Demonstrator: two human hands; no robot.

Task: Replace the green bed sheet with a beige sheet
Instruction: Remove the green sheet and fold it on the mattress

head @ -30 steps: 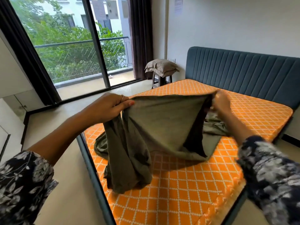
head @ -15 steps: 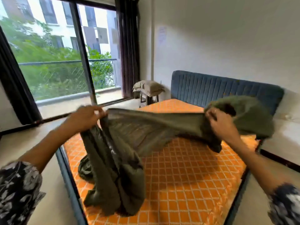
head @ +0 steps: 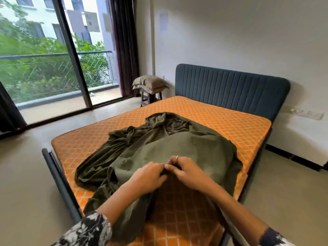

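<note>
Both hands' fingers point(head: 174, 161) pinch the green sheet's point(head: 195, 148) near edge — the rest billows beyond.

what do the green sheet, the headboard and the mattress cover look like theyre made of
Green sheet: soft matte woven cloth, probably cotton; it drapes and creases.
Headboard: blue upholstery with vertical padded channels, matte, likely fabric.
Mattress: orange quilted textile with a pale diamond grid.

No legible text, the wall paper point(head: 163, 21) too blurred.
</note>
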